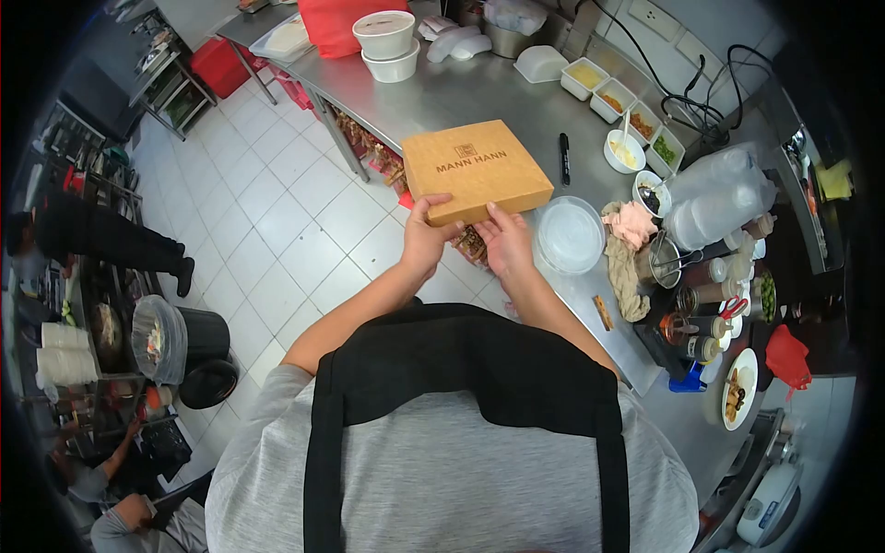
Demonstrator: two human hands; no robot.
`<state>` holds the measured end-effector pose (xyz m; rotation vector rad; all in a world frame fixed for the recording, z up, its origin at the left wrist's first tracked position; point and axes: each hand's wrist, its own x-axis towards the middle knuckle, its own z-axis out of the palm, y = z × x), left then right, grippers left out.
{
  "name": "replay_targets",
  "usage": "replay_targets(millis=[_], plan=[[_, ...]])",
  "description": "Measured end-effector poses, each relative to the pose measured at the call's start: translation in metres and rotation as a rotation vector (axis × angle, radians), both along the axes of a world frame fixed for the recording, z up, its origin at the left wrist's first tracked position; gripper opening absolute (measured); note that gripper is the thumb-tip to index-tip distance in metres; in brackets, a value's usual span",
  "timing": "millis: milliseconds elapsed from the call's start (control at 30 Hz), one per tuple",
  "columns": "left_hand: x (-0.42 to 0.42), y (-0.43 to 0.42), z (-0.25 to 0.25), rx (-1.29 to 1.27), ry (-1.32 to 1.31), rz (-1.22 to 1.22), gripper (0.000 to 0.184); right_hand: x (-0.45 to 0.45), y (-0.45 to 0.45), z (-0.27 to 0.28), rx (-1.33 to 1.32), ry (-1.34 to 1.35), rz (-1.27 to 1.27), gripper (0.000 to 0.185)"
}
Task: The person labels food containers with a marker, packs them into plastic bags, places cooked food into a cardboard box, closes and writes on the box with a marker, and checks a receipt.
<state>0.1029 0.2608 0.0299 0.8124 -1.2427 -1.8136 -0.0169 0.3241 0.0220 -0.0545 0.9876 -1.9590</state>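
Note:
A closed brown cardboard takeout box, printed "MANN HANN", is held level in front of me over the edge of the steel counter. My left hand grips its near left corner, thumb side and fingers around the edge. At the near right edge, my right hand holds the box with the thumb on top and the other fingers below. Right of the box lies a black marker on the counter. A stack of round clear plastic lids sits close to my right hand.
White tubs and a red bag stand at the counter's far end. Along the wall are ingredient trays, a white bowl and sauce bottles. A plate of food is at right. Other people and a bin are left.

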Motion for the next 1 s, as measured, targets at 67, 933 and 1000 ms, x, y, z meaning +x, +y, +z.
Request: replay_targets(millis=[67,933,1000], plan=[[-0.002,0.014,-0.001,0.022,0.004,-0.058,0.049,0.004,-0.005,0.004,-0.033,-0.010,-0.049,0.042],[0.009,-0.050,-0.042,-0.362,-0.176,-0.143,0.067,-0.180,0.265,0.182,0.605,1.474,-1.013,0.024],[0.009,-0.052,-0.047,-0.311,-0.151,-0.137,0.064,-0.222,0.362,0.153,1.123,1.426,-0.971,0.030]])
